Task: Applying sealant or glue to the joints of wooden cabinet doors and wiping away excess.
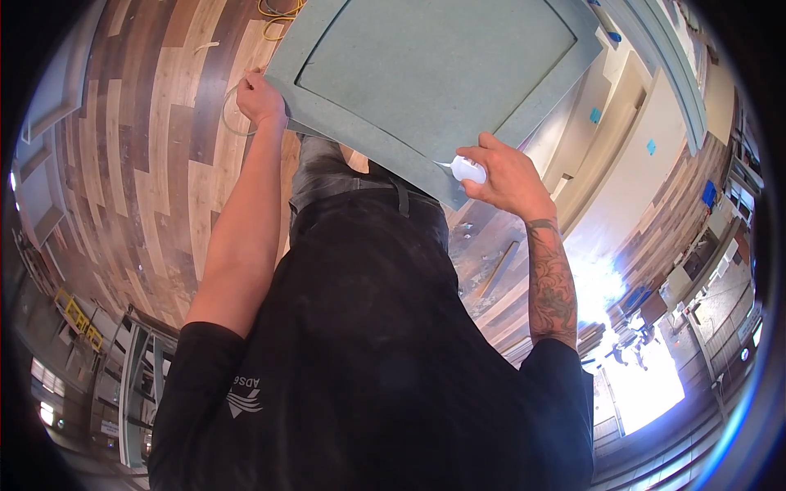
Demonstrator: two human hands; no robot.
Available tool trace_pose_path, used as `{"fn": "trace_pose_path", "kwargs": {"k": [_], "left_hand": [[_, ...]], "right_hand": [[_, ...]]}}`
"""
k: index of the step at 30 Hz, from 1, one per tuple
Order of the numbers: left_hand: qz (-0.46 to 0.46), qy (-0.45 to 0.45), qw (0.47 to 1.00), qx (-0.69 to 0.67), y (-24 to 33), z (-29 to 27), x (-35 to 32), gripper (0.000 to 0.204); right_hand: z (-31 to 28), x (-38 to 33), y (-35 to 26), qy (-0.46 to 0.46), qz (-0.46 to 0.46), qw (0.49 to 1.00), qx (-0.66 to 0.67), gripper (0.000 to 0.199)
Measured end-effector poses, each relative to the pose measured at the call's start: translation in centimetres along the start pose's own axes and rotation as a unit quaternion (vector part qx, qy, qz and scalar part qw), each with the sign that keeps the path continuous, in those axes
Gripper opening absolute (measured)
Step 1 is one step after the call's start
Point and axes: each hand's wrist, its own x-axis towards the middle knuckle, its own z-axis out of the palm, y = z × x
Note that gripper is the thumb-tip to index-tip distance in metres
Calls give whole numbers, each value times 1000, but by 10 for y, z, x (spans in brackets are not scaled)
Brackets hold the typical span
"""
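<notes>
My right hand (pixel 512 180) is wrapped round a small white squeeze bottle (pixel 469 170) with a thin pointed nozzle. The bottle is tilted, its tip pointing left, over the near right corner of a grey-green panel door (pixel 442 74). That panel has a flat raised frame around a recessed middle, and its near edge lies in front of my waist. At the panel's left corner my left hand (pixel 260 100) is closed, fingertips pinched together. From it curves a thin, pale green strip (pixel 226 114), bent into a loop beside the hand.
Wood-plank flooring (pixel 164 123) spreads to the left, with a coiled yellow cord (pixel 278 15) near the top. Long pale boards (pixel 610 147) bearing blue tape lie at right, beside curved grey-green lengths (pixel 667 65). A metal rack (pixel 135 401) stands at lower left.
</notes>
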Motion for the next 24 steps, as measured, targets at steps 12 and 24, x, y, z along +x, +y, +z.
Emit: {"fn": "trace_pose_path", "kwargs": {"k": [12,24], "left_hand": [[18,12,1000,1,-5,1,2,40],[11,5,1000,-16,-3,-1,3,37]], "right_hand": [[-3,-5,4,-25,10,1000,-16,45],[-8,-7,4,-25,9,999,-31,41]]}}
